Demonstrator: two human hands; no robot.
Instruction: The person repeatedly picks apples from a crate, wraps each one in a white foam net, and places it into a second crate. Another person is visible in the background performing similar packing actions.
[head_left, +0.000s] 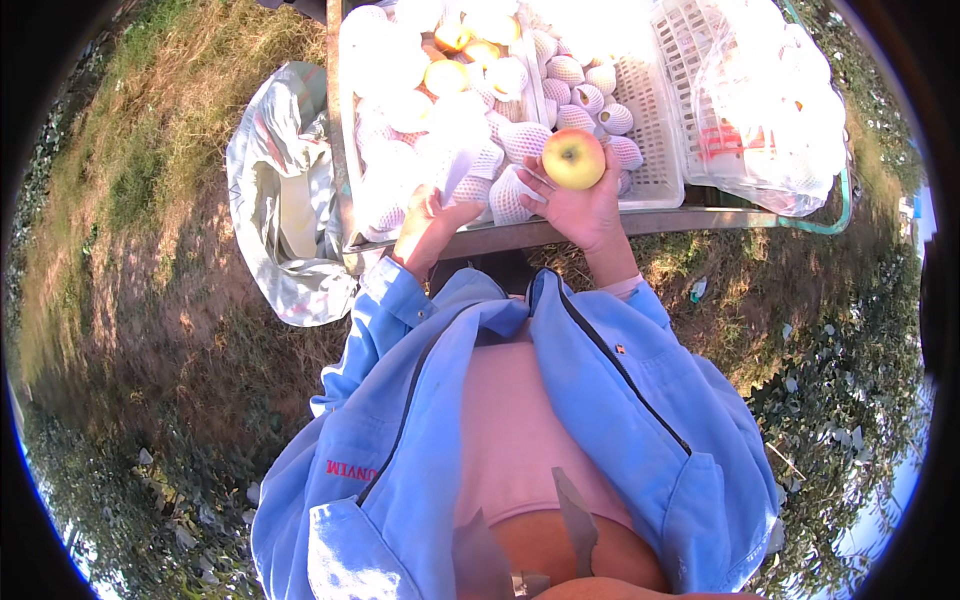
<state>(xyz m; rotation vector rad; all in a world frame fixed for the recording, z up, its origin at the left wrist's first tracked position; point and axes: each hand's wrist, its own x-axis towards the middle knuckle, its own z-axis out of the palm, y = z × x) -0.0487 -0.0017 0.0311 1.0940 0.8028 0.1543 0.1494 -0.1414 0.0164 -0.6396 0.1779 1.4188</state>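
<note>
A yellow apple with a red blush (573, 159) rests in my right hand (581, 206), palm up, thumb at its right side and fingers spread to the left. My left hand (431, 229) is over the near left edge of a crate, thumb pointing right. A pale, thin piece (459, 171) stands by its fingers; glare hides whether they grip it. Under and beyond both hands lie many apples in white and pink foam nets (523, 140). A few bare yellow-orange apples (447, 77) lie farther back, partly washed out by sunlight.
The crates stand on a metal-framed cart (525, 233). A white perforated plastic crate (649, 142) holds small netted fruit. Another crate at right carries a clear plastic bag (750, 142) of pale items. An open, crumpled white sack (259, 247) hangs or stands left of the cart. Dry grass surrounds it.
</note>
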